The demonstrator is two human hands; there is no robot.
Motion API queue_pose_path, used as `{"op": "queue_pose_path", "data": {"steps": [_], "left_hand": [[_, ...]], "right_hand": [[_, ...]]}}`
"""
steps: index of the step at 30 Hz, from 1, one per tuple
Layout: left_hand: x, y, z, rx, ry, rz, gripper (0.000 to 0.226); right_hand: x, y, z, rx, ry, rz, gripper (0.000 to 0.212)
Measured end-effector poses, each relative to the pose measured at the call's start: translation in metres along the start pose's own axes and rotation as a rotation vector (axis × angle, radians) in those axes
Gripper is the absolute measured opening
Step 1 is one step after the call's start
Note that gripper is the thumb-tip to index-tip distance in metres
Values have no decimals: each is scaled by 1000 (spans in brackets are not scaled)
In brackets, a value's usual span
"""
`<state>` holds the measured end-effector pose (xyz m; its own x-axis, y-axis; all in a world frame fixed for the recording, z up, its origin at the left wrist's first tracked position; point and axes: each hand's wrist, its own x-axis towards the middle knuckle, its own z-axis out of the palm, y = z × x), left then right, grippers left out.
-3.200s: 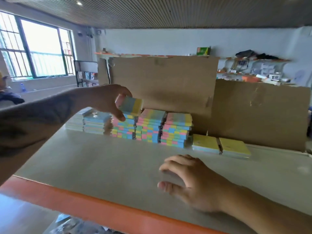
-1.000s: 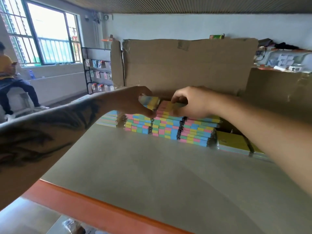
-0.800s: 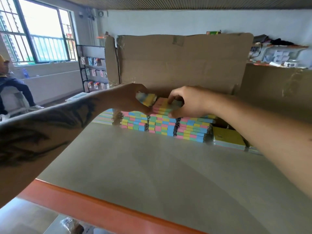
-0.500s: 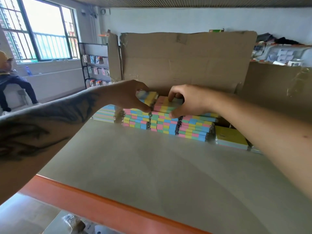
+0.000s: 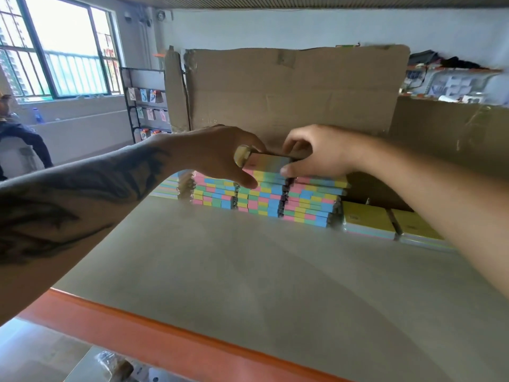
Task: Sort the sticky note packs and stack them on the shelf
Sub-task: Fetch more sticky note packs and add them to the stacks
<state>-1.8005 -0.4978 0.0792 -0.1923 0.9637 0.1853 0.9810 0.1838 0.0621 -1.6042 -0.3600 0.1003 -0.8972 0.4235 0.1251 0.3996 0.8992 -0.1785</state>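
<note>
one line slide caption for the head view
Both hands set a multicolored pack onto the middle stack.

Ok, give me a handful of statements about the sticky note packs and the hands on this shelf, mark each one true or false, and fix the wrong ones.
1. Both hands hold packs over the multicolour stacks. True: the left hand and right hand both have a grip there.
2. The right hand rests flat on the bare shelf. False: it pinches the top pack on the middle stack.
3. Two yellow-topped packs lie right of the multicolour stacks. True.
4. A cardboard sheet stands behind the stacks. True.
5. The left hand is empty. False: its fingers curl round a pack.
</note>
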Motion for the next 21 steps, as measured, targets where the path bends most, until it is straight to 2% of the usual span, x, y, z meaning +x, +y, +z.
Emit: {"op": "queue_pose_path", "data": {"steps": [5,8,13,21], "left_hand": [[10,25,-4,-17,-6,100,59],[14,27,-4,-41,-21,102,52],[16,27,-3,-28,-10,117,52],[12,29,-3,-42,-23,90,53]], "right_hand": [[-15,23,-13,-38,-92,57,58],[-17,27,-6,-26,-109,61,51],[-15,26,-1,7,-57,49,43],[-17,25,-3,-16,-49,43,47]]}}
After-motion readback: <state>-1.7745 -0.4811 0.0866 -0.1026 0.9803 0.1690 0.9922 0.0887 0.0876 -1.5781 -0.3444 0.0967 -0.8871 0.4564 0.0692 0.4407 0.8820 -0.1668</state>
